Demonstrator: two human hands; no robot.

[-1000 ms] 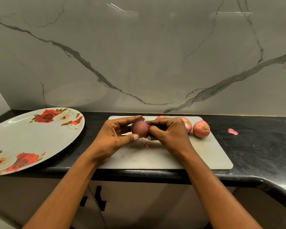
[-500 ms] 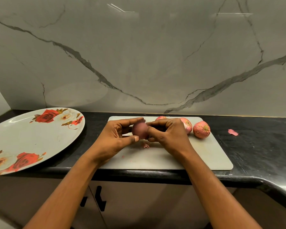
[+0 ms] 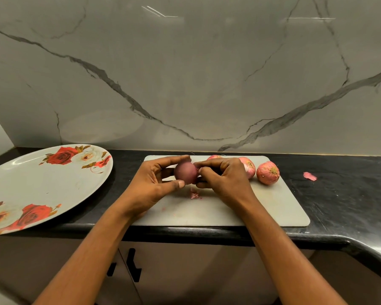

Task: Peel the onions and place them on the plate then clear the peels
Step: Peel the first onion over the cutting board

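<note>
One black table under a marble wall bears board and plate; fingers of left hand and right hand pinch the onion as before.

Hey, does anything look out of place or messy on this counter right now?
One pink peel scrap lies on the black counter, right of the cutting board, away from the small peel bits on the board. The flowered plate seems to stick out past the counter's front edge. Nothing else stands out.
</note>
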